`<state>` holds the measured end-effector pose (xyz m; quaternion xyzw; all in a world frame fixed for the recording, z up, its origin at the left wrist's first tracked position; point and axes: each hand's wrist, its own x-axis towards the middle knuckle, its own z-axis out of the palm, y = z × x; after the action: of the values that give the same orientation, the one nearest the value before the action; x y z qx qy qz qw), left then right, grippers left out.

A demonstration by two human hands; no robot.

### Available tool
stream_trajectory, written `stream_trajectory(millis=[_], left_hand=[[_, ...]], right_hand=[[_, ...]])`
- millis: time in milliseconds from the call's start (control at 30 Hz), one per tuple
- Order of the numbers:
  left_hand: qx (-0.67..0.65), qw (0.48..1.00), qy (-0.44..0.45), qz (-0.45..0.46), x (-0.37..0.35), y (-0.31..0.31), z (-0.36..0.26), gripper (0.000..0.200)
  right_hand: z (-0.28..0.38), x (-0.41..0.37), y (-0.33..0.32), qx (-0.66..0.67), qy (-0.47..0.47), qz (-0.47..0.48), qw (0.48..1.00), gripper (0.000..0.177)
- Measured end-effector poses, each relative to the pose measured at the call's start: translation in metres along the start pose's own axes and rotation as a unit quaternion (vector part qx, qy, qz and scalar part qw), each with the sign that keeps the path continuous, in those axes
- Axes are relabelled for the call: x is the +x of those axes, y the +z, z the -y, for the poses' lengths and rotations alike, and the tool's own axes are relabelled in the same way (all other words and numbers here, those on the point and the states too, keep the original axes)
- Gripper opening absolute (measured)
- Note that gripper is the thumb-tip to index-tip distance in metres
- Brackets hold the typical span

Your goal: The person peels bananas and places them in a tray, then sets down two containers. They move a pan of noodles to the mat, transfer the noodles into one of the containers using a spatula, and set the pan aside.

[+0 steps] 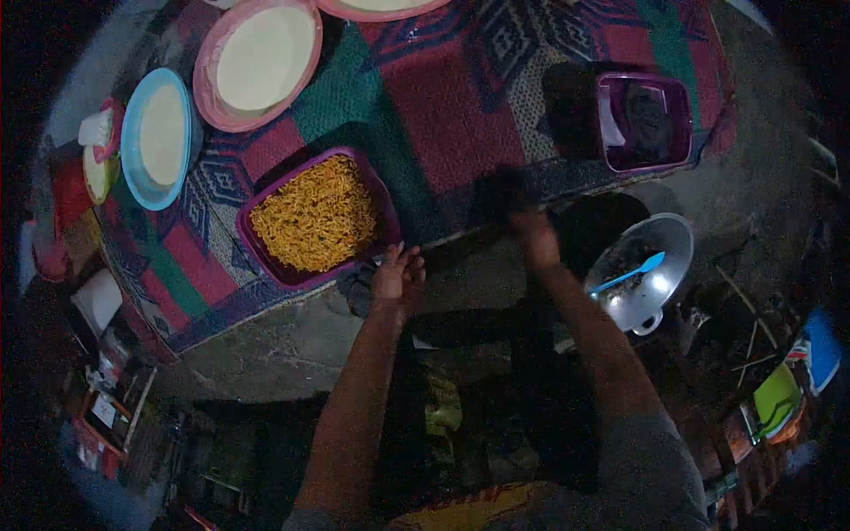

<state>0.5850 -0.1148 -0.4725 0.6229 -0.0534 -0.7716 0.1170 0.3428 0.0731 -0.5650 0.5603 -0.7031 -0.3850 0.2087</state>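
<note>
A purple square basin [387, 190] on the mat holds a heap of orange-brown noodles [314, 217]. By its lower right corner is my left hand [400, 276], fingers loosely spread and nothing in them. My right hand [536, 237] is over the mat's near edge, its fingers dark and smeared by motion. Beyond it to the right, a silver wok [668, 283] rests on the floor side with a blue spatula [653, 262] lying in it over dark contents.
Another purple basin [683, 124], shiny and dark inside, sits at the mat's right. Pale batter-like liquid fills a blue basin [186, 133] and pink basins [205, 102] at the upper left. The patterned mat [452, 115] ends before my legs. A green object [775, 398] lies far right.
</note>
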Motion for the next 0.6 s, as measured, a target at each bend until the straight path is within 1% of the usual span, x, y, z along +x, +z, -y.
stream_trajectory(millis=[33,67,100,133,167,200,233,267,300,333,367,400,433,467,500,533,567,600], left_hand=[[0.002,1.000,-0.002,0.004,-0.004,0.004,-0.003,0.046],[0.047,0.998,-0.046,-0.009,-0.008,0.008,-0.008,0.048],[0.094,0.991,-0.090,-0.024,-0.009,0.009,-0.009,0.050],[0.098,0.990,-0.096,-0.023,-0.006,-0.004,-0.002,0.050],[0.099,0.991,-0.064,0.068,0.004,-0.028,0.012,0.051],[0.099,0.981,-0.032,0.163,0.013,-0.042,0.023,0.053],[0.104,0.979,-0.040,0.171,0.019,-0.046,0.031,0.053],[0.177,0.971,0.002,0.160,0.025,-0.048,0.038,0.056],[0.248,0.956,0.044,0.149,0.026,-0.043,0.043,0.059],[0.255,0.953,0.040,0.160,0.012,-0.020,0.039,0.059],[0.317,0.944,-0.003,0.086,-0.019,0.020,0.024,0.055],[0.354,0.934,-0.022,0.051,-0.040,0.048,0.017,0.053],[0.388,0.920,-0.044,0.018,-0.062,0.077,0.011,0.051],[0.386,0.914,-0.126,-0.006,-0.077,0.095,0.011,0.054],[0.382,0.900,-0.206,-0.031,-0.087,0.106,0.015,0.057],[0.394,0.895,-0.206,-0.025,-0.087,0.102,0.027,0.057],[0.362,0.910,-0.192,0.068,-0.082,0.089,0.046,0.064],[0.325,0.915,-0.179,0.161,-0.079,0.086,0.058,0.072]], right_hand=[[-0.004,-0.013,-0.009,0.337,-0.035,0.076,0.938,0.027],[-0.010,-0.024,-0.020,0.629,-0.014,0.167,0.759,0.026],[-0.011,-0.021,-0.016,0.650,0.017,0.136,0.748,0.025],[-0.016,-0.022,-0.013,0.668,0.049,0.109,0.735,0.026],[-0.057,0.020,-0.037,0.614,0.112,0.060,0.779,0.028],[-0.048,0.032,-0.027,0.609,0.120,0.066,0.781,0.028],[-0.036,0.037,-0.009,0.577,0.135,0.105,0.799,0.029],[-0.026,0.034,0.000,0.543,0.151,0.145,0.813,0.031],[-0.017,0.020,-0.012,0.676,0.206,0.181,0.684,0.036],[-0.010,0.006,-0.031,0.786,0.253,0.201,0.527,0.043],[-0.016,-0.002,-0.051,0.793,0.191,0.219,0.535,0.047],[-0.029,-0.007,-0.074,0.798,0.127,0.236,0.540,0.052],[-0.040,-0.017,-0.095,0.820,0.134,0.225,0.508,0.057],[-0.056,-0.026,-0.117,0.842,0.140,0.214,0.475,0.062],[-0.082,-0.030,-0.141,0.872,0.127,0.233,0.410,0.064],[-0.111,-0.031,-0.160,0.899,0.113,0.248,0.344,0.067],[-0.132,-0.036,-0.171,0.899,0.127,0.241,0.344,0.067],[-0.152,-0.045,-0.178,0.839,0.133,0.241,0.470,0.067]])
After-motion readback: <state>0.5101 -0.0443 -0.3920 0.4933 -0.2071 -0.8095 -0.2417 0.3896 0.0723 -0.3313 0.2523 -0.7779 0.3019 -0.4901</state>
